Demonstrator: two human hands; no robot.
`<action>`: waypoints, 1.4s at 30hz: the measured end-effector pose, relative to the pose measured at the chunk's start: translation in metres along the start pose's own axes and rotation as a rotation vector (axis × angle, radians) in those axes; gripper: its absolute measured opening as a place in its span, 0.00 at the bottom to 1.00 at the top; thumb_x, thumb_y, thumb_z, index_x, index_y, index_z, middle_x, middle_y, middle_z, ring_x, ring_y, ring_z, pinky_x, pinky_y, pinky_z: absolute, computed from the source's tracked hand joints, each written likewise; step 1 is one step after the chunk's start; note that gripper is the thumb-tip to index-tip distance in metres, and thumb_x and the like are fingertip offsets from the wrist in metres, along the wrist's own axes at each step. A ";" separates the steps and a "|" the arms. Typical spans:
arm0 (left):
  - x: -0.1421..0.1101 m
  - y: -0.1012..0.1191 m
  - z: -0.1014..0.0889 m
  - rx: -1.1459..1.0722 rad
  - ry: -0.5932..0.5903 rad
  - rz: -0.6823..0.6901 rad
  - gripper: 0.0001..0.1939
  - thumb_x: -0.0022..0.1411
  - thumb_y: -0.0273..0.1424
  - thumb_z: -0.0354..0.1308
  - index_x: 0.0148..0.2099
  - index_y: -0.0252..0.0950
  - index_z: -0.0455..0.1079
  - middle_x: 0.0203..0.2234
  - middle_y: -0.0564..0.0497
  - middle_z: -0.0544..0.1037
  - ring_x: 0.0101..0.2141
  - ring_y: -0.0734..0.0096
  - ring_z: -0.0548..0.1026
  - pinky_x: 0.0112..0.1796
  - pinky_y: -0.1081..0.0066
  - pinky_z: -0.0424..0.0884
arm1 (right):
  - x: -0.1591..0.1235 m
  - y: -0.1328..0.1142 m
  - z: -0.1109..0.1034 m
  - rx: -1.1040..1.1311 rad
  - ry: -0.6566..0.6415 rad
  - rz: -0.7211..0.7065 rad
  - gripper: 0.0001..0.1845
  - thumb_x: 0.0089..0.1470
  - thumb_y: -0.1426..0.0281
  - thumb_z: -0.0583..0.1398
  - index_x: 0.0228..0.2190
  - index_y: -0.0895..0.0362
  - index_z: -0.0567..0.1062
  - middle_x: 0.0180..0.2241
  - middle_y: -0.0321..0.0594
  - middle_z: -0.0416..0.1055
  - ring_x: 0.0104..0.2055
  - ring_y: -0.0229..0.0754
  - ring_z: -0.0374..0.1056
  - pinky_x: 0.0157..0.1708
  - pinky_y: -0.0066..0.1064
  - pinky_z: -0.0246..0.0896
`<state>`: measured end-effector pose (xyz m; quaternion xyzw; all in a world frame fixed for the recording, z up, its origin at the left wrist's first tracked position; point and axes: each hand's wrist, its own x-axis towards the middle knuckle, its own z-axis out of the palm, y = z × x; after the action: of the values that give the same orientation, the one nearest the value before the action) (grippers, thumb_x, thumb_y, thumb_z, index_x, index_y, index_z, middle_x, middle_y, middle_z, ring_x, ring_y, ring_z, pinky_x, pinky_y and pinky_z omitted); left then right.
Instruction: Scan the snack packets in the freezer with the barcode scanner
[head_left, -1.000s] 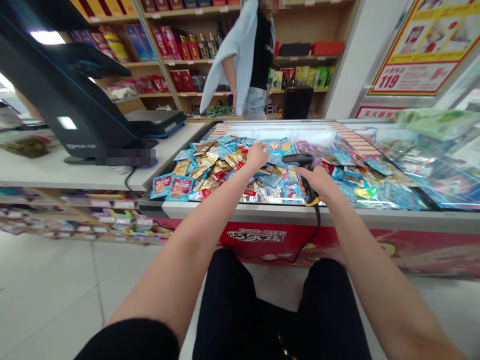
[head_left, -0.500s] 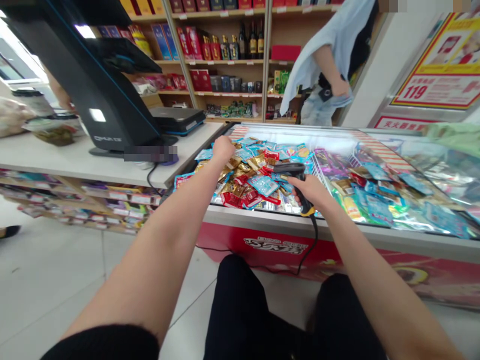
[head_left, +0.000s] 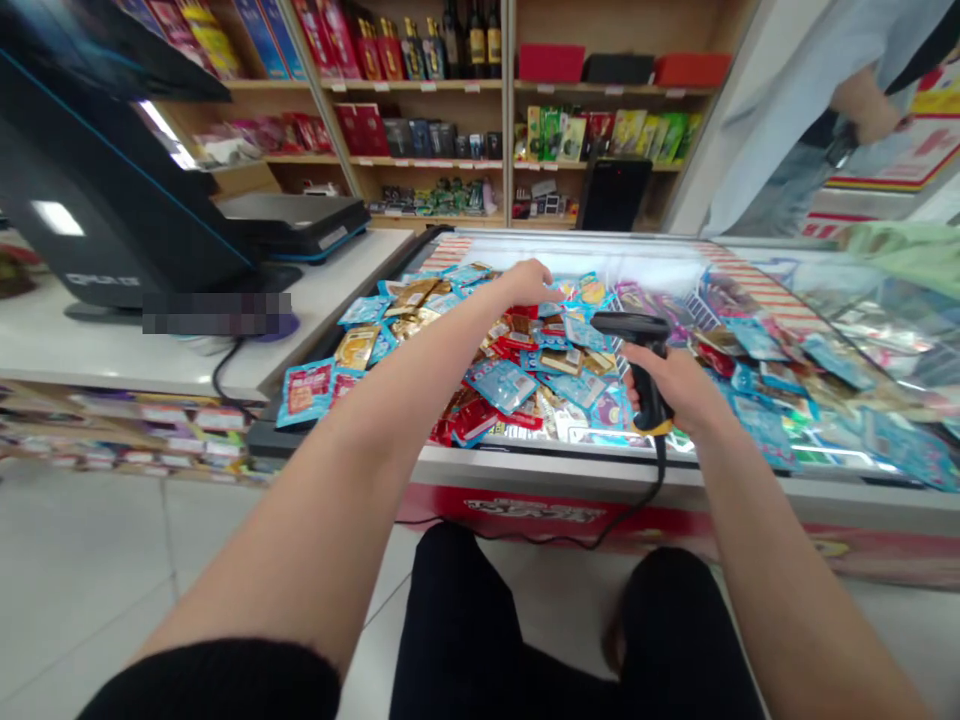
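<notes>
Barcode scanner (head_left: 643, 372) grip more upright, nose pointing left

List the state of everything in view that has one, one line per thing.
Left hand: fingers curled, resting on the packets; unclear if holding one.
Right hand: gripping the scanner's handle.
Barcode scanner: held, head above the packets.
Scanner cord: hanging slack over the freezer's front edge.
Snack packets: loose, heaped.
Display freezer: lit inside, full of packets.
</notes>
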<state>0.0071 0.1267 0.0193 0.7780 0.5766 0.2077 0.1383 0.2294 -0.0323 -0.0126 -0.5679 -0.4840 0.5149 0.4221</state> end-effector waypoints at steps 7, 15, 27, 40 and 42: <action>0.009 0.046 0.047 0.138 -0.277 0.069 0.18 0.32 0.33 0.73 0.31 0.38 0.78 0.33 0.47 0.81 0.48 0.53 0.76 0.53 0.69 0.67 | 0.007 0.003 -0.009 0.013 -0.001 -0.012 0.16 0.56 0.63 0.62 0.22 0.58 0.68 0.16 0.37 0.66 0.14 0.36 0.62 0.12 0.27 0.61; -0.009 0.053 0.031 0.011 -0.102 0.017 0.22 0.35 0.23 0.69 0.38 0.37 0.76 0.37 0.48 0.80 0.52 0.53 0.72 0.54 0.69 0.65 | 0.000 -0.001 -0.008 0.029 0.017 -0.047 0.13 0.56 0.64 0.62 0.24 0.56 0.66 0.16 0.35 0.66 0.13 0.35 0.61 0.11 0.25 0.59; -0.078 0.015 -0.006 -0.643 0.231 -0.447 0.15 0.49 0.19 0.64 0.23 0.36 0.60 0.15 0.58 0.66 0.25 0.70 0.73 0.36 0.65 0.75 | -0.029 -0.017 0.021 -0.039 -0.047 -0.027 0.13 0.57 0.66 0.62 0.23 0.56 0.67 0.16 0.35 0.66 0.13 0.35 0.61 0.12 0.26 0.60; -0.135 -0.007 -0.023 -1.079 0.402 -0.545 0.18 0.46 0.16 0.65 0.27 0.36 0.58 0.17 0.61 0.67 0.22 0.79 0.71 0.35 0.72 0.75 | -0.040 -0.035 0.064 -0.091 -0.194 -0.136 0.10 0.57 0.69 0.59 0.26 0.56 0.65 0.17 0.35 0.66 0.14 0.36 0.62 0.13 0.27 0.59; -0.138 -0.009 -0.024 -1.091 0.401 -0.541 0.18 0.46 0.17 0.65 0.27 0.37 0.58 0.17 0.61 0.66 0.22 0.79 0.71 0.35 0.73 0.74 | -0.040 -0.035 0.067 -0.084 -0.191 -0.147 0.08 0.57 0.70 0.60 0.27 0.55 0.65 0.18 0.34 0.67 0.14 0.36 0.62 0.13 0.27 0.58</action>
<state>-0.0465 -0.0031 0.0136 0.3689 0.5784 0.5707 0.4514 0.1589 -0.0671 0.0215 -0.4965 -0.5834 0.5136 0.3865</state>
